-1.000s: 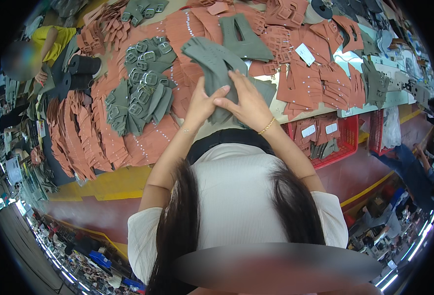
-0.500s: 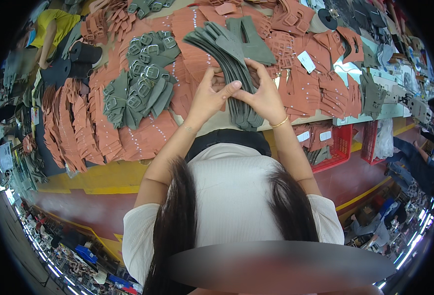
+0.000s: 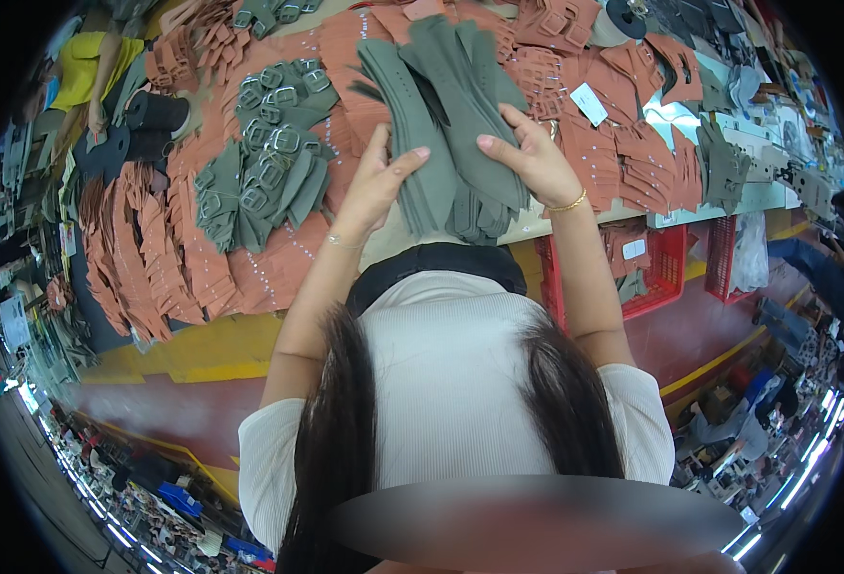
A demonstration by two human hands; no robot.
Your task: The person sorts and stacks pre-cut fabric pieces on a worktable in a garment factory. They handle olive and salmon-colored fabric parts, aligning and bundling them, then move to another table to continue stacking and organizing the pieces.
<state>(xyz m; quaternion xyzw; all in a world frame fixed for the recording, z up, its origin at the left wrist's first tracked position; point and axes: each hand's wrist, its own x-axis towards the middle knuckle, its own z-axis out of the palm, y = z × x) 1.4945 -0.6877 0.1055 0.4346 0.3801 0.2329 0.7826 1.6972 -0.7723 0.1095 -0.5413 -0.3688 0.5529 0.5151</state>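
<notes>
Two stacks of dark green strap pieces are up in front of my waist, fanned slightly apart. My left hand [image 3: 372, 191] is closed on the left stack of green straps [image 3: 422, 182], thumb on top. Closed on the edge of the right stack of green straps [image 3: 479, 143] is my right hand [image 3: 544, 170], its thumb also on top. The stacks meet near the middle, and more green pieces show beneath them. To the left lies a heap of green buckled straps [image 3: 264, 177]. Rows of orange-brown straps [image 3: 341, 177] spread under and around everything on the table.
Black thread cones [image 3: 159, 110] stand at the far left, near a person in a yellow top [image 3: 92, 72]. A white tag [image 3: 588, 104] lies on orange-brown pieces at the right. Below the table's right side is a red crate [image 3: 669, 277]; a sewing machine [image 3: 805, 182] is further right.
The single green bundle held between both hands has been parted into two stacks. My hands have moved apart, the left one leftward and the right one rightward.
</notes>
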